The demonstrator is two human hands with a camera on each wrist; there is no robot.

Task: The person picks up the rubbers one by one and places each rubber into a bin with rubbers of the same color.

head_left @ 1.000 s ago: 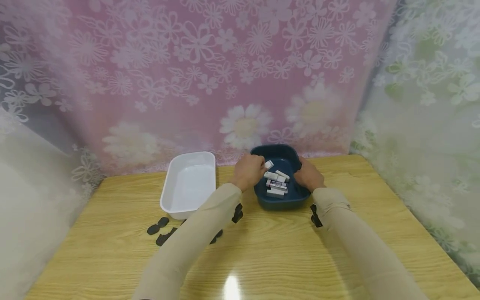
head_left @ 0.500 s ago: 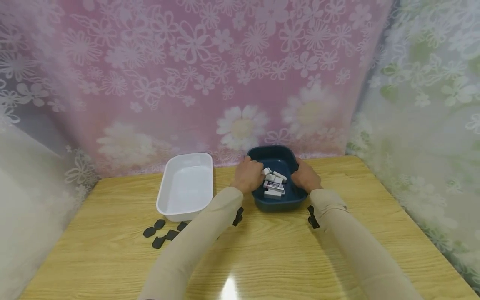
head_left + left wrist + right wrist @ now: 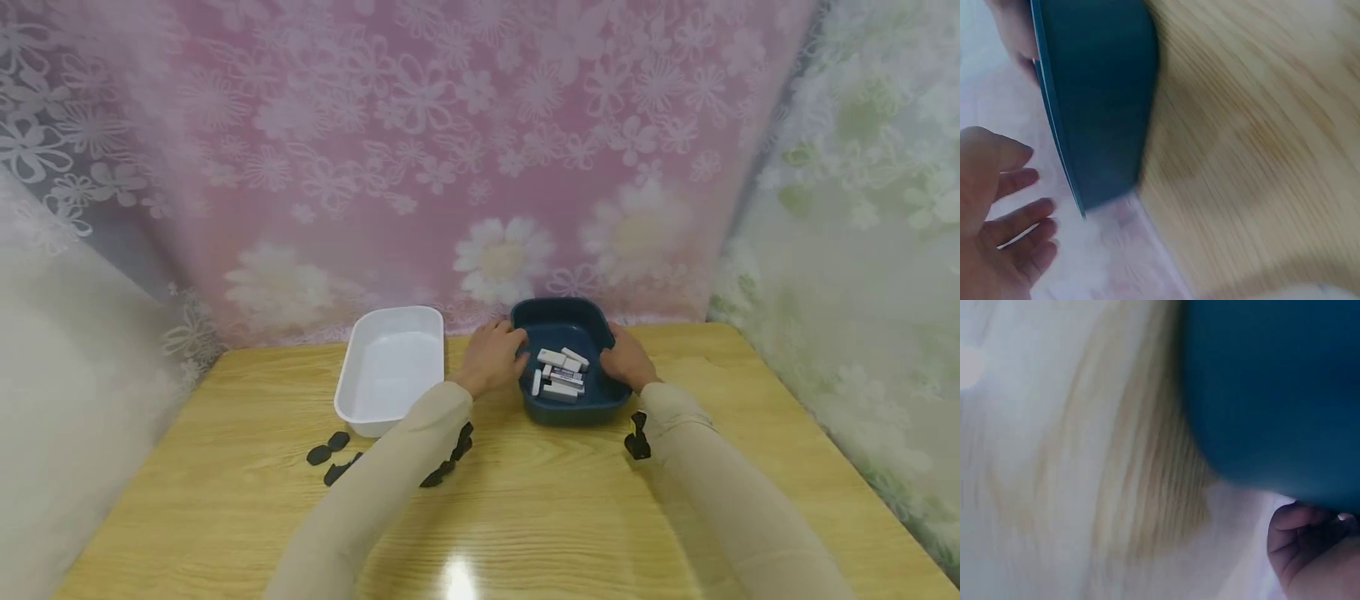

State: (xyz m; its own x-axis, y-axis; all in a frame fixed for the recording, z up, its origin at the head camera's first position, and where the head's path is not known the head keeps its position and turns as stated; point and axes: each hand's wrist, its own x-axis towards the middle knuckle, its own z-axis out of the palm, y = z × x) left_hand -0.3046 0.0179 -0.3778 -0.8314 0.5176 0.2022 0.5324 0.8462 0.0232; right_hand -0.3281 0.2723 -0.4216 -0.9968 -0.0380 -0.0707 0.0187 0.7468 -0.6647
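Note:
A dark blue tray (image 3: pixel 557 306) stands at the table's far edge and holds several white erasers (image 3: pixel 561 373). My left hand (image 3: pixel 491 360) lies just beside its left rim. In the left wrist view the left hand (image 3: pixel 997 244) has loosely spread fingers, holds nothing, and a small gap separates it from the tray wall (image 3: pixel 1097 94). My right hand (image 3: pixel 626 362) holds the tray's right rim. In the right wrist view the right hand's fingers (image 3: pixel 1300 547) curl against the tray (image 3: pixel 1272 381).
An empty white tray (image 3: pixel 390 367) stands left of the blue one. Several small black pieces (image 3: pixel 330 443) lie on the wooden table (image 3: pixel 525 517) near my left sleeve. Flowered curtains close in the back and both sides.
One second ago my left hand held a white eraser over the blue tray. The eraser now lies in the tray and the hand has drawn back to the left rim.

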